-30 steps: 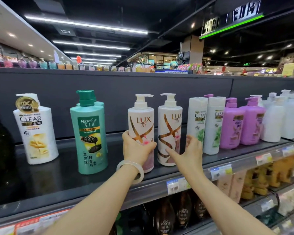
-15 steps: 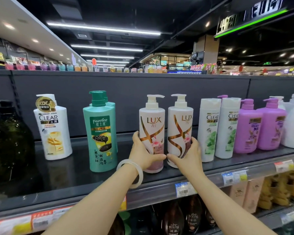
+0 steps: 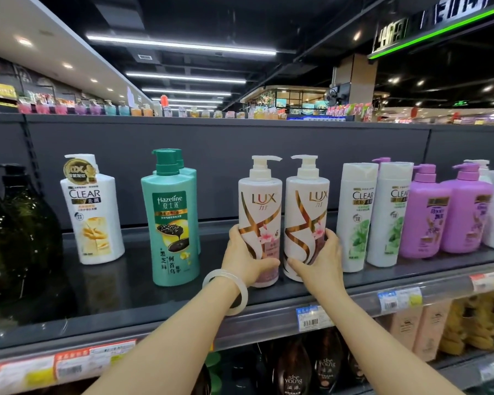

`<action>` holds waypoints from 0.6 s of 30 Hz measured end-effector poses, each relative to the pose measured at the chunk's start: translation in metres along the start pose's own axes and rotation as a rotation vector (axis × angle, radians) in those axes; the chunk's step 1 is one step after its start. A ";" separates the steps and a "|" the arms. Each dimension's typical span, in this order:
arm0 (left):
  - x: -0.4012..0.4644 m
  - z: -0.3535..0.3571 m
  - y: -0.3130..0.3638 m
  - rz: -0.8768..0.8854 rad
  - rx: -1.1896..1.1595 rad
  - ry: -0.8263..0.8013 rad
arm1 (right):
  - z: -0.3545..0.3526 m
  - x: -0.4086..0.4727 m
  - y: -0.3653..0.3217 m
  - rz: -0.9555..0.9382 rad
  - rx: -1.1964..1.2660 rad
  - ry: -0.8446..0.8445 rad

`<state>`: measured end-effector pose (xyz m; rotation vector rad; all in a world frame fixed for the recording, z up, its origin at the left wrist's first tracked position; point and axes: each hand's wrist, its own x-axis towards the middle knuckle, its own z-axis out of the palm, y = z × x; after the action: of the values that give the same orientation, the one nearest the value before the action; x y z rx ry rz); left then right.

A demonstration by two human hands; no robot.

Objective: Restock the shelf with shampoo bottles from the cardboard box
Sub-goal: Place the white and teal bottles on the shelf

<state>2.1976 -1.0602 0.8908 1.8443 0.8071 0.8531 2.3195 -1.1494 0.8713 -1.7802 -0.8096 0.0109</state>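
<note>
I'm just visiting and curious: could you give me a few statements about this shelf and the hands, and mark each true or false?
1. Each hand grips one LUX bottle: left hand on the left LUX bottle, right hand on the right LUX bottle. True.
2. The LUX bottles lie flat. False: both stand upright.
3. A bangle circles the right wrist. False: the left wrist.
4. The green Hazeline bottle stands left of the LUX pair. True.

A supermarket aisle: branded shampoo bottles [image 3: 174,220] lined on a dark shelf [image 3: 131,295] with barcode price tags [image 3: 310,319] along its edge, under ceiling strip lights [image 3: 180,45].
</note>
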 end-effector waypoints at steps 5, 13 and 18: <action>-0.034 -0.010 0.008 0.113 -0.014 0.141 | 0.003 -0.015 -0.017 -0.195 0.107 0.289; -0.047 -0.112 -0.006 0.212 -0.048 0.712 | 0.080 -0.061 -0.092 -0.509 0.102 -0.229; -0.029 -0.144 -0.041 -0.109 -0.123 0.252 | 0.110 -0.058 -0.103 -0.079 0.225 -0.632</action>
<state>2.0569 -1.0025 0.8953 1.5899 0.9798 1.0542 2.1794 -1.0725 0.8949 -1.5344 -1.2698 0.6146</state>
